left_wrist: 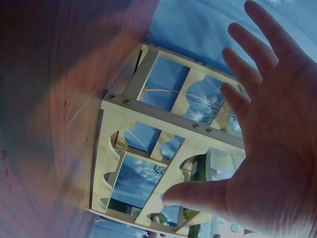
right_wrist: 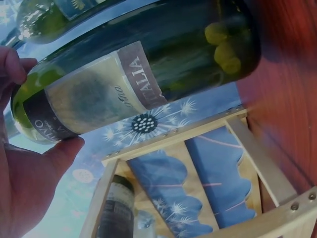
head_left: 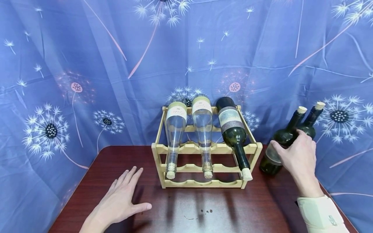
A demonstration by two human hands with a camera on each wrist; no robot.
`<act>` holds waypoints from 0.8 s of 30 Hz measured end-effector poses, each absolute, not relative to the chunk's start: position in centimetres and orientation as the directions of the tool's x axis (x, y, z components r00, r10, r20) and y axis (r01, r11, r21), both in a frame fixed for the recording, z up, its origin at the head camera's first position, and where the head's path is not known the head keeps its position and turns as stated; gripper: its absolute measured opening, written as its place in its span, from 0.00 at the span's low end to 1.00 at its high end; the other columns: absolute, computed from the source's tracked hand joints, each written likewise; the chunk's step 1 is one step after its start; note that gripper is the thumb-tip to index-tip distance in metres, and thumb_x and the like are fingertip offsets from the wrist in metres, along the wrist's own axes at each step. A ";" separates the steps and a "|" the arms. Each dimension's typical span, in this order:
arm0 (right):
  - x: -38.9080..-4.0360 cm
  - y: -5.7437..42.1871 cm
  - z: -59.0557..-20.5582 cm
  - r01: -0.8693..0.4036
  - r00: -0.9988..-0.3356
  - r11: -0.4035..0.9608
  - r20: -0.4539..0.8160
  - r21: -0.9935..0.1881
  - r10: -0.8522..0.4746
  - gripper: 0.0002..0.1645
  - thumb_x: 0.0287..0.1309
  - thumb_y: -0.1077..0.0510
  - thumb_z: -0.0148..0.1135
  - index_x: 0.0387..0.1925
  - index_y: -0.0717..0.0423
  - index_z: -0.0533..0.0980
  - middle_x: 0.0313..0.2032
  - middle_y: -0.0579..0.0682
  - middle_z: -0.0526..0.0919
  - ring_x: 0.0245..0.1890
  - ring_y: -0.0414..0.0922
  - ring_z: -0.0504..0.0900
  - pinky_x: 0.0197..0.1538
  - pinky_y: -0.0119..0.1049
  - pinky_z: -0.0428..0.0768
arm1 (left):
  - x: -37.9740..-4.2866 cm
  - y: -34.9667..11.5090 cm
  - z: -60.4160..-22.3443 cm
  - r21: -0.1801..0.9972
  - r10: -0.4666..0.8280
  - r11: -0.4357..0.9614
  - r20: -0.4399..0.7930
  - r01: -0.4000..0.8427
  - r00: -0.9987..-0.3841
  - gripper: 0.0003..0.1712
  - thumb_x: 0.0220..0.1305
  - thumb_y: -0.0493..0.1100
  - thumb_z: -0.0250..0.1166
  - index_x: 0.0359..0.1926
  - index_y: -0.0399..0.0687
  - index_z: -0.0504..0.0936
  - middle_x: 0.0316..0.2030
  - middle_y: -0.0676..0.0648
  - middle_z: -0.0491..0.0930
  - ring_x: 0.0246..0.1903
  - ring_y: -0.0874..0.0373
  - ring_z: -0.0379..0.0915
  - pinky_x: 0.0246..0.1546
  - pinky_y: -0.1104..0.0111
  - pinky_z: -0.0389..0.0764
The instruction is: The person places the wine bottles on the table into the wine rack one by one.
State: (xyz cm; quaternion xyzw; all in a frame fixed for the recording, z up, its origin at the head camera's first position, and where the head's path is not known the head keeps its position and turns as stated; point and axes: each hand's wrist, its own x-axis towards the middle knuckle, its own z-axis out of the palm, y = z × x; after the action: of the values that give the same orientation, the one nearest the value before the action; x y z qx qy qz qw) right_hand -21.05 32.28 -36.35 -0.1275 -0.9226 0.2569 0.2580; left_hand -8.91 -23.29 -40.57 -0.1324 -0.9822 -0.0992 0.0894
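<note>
My right hand [head_left: 300, 155] grips a dark green wine bottle [head_left: 272, 158] that stands upright at the rack's right. In the right wrist view, thumb and fingers lie on opposite sides of the bottle's [right_wrist: 94, 94] shoulder, above its label. A second corked green bottle [head_left: 313, 118] is just behind it. My left hand [head_left: 119, 197], fingers spread and holding nothing, is left of the wooden wine rack [head_left: 204, 149]. On the rack's top level lie two clear corked bottles [head_left: 176, 129] and one dark green bottle [head_left: 234, 132], corks facing me.
The rack's lower levels [head_left: 201, 168] have scalloped rails. Beneath everything is a reddish-brown table [head_left: 186, 210] with a few small dark spots near the front. A blue curtain [head_left: 116, 48] with dandelion prints hangs behind and at both sides.
</note>
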 end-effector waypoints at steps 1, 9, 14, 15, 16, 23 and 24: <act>-20.9 32.3 -36.2 0.103 -0.834 0.834 0.410 -0.542 0.369 0.65 0.44 0.28 0.65 0.71 0.65 0.54 0.58 0.74 0.65 0.57 0.71 0.59 0.51 0.67 0.63 | -8.9 -23.3 -40.6 0.170 0.243 0.945 0.203 0.279 -0.948 0.68 0.38 0.86 0.53 0.75 0.54 0.53 0.70 0.41 0.56 0.67 0.38 0.52 0.56 0.35 0.59; -19.5 32.3 -35.3 0.078 -0.820 0.836 0.442 -0.543 0.364 0.63 0.42 0.30 0.68 0.67 0.68 0.60 0.53 0.75 0.69 0.53 0.72 0.62 0.47 0.66 0.63 | -8.9 -23.3 -40.5 0.173 0.243 0.944 0.203 0.279 -0.949 0.68 0.38 0.86 0.53 0.74 0.53 0.53 0.70 0.41 0.56 0.67 0.37 0.52 0.56 0.35 0.59; -18.7 32.4 -34.8 0.060 -0.822 0.843 0.453 -0.534 0.346 0.58 0.42 0.30 0.69 0.61 0.70 0.66 0.46 0.74 0.72 0.46 0.72 0.67 0.40 0.63 0.66 | -8.8 -23.2 -40.4 0.176 0.244 0.944 0.201 0.280 -0.949 0.68 0.38 0.86 0.53 0.75 0.53 0.53 0.71 0.41 0.56 0.67 0.38 0.52 0.56 0.35 0.59; -18.5 32.5 -34.7 0.058 -0.824 0.844 0.452 -0.534 0.342 0.57 0.42 0.30 0.69 0.60 0.70 0.67 0.44 0.73 0.73 0.44 0.72 0.69 0.38 0.63 0.67 | -8.8 -23.3 -40.4 0.177 0.243 0.944 0.202 0.280 -0.949 0.68 0.38 0.86 0.53 0.75 0.53 0.53 0.71 0.41 0.55 0.67 0.38 0.52 0.56 0.35 0.59; -18.3 32.5 -34.6 0.056 -0.826 0.844 0.449 -0.534 0.339 0.55 0.41 0.29 0.69 0.57 0.69 0.68 0.42 0.72 0.73 0.42 0.71 0.71 0.34 0.62 0.68 | -8.8 -23.3 -40.4 0.176 0.244 0.944 0.202 0.281 -0.948 0.68 0.38 0.86 0.53 0.75 0.53 0.53 0.71 0.41 0.55 0.67 0.37 0.52 0.56 0.35 0.59; -16.9 32.4 -34.2 0.078 -0.872 0.827 0.364 -0.557 0.327 0.53 0.43 0.26 0.65 0.54 0.65 0.69 0.47 0.71 0.69 0.41 0.69 0.72 0.29 0.61 0.68 | -8.7 -23.3 -40.4 0.174 0.247 0.943 0.201 0.283 -0.948 0.68 0.38 0.86 0.53 0.74 0.53 0.53 0.71 0.41 0.55 0.67 0.37 0.52 0.56 0.36 0.59; -16.8 32.4 -34.2 0.074 -0.876 0.827 0.359 -0.557 0.321 0.53 0.43 0.26 0.65 0.54 0.65 0.69 0.47 0.70 0.68 0.41 0.69 0.72 0.28 0.61 0.68 | -8.7 -23.3 -40.4 0.175 0.247 0.943 0.202 0.284 -0.948 0.68 0.38 0.86 0.53 0.74 0.53 0.53 0.71 0.41 0.55 0.67 0.37 0.52 0.56 0.36 0.59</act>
State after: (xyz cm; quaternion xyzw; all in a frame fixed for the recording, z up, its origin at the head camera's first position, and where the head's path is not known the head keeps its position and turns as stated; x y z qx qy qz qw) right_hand -16.76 32.37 -34.18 -0.1062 -0.9290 0.2743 0.2247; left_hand -8.74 -23.26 -40.43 -0.1352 -0.9816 -0.1012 0.0891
